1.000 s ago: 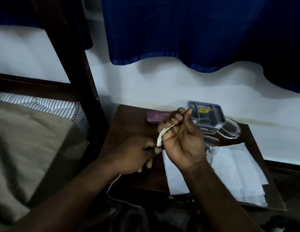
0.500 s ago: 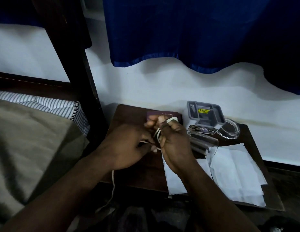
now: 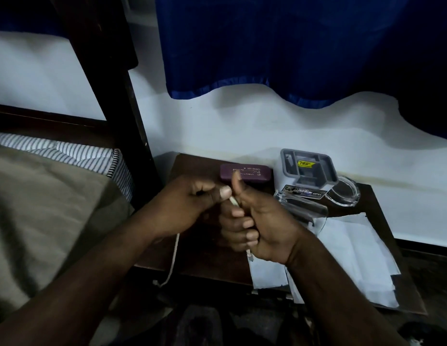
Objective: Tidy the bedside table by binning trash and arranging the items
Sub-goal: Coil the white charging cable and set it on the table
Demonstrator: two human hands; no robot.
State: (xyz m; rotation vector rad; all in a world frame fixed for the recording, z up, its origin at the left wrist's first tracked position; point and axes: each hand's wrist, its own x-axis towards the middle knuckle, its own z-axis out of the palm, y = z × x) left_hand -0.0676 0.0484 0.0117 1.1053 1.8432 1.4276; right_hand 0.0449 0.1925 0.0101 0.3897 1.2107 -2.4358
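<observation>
A white cable (image 3: 233, 201) is gripped in both of a person's hands above the bedside table (image 3: 192, 267), seen from a head-worn camera. The left hand (image 3: 192, 203) is a closed fist around the cable, its thumb pressed down where the cord crosses to the right hand (image 3: 263, 229). The right hand's fingers are curled into the palm around the cable, with the thumb upright, and a small plug end pokes out below the heel of the hand. The hands meet at the thumbs. From under the left hand the rest of the cable hangs past the table's front edge, its free end curling up just below it.

At the back of the table a purple case (image 3: 252, 174) lies flat near the wall, partly hidden by the right thumb. Just to its right stands a grey box (image 3: 307, 168) with open compartments and a yellow sticker. A clear lid (image 3: 344, 193) sits against the box's right side, and a clear plastic piece (image 3: 302, 208) lies between the box and the right hand. White papers (image 3: 354, 258) cover the table's right front and overhang its edge.

To the left are a bed (image 3: 42, 208) with a khaki cover, a striped mattress (image 3: 75, 153) and a dark post (image 3: 112, 96). A blue curtain (image 3: 267, 46) hangs over the white wall
</observation>
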